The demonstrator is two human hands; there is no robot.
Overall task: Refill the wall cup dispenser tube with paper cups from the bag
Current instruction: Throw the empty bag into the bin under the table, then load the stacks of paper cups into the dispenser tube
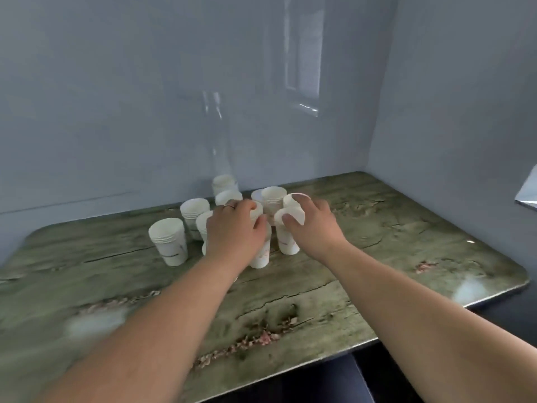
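On a green wood-grain counter [377, 242] by grey walls [116, 97], each hand [235, 228] [308, 225] seemingly grips paper cups [170, 241].

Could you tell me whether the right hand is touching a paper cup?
Touching: the head view shows the right hand with fingers wrapped over a cup stack's rim.

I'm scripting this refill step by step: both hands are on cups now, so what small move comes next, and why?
Probably lift the right hand and nest its cup into the left hand's stack: the cups stand scattered, while the clear tube looks nearly empty.
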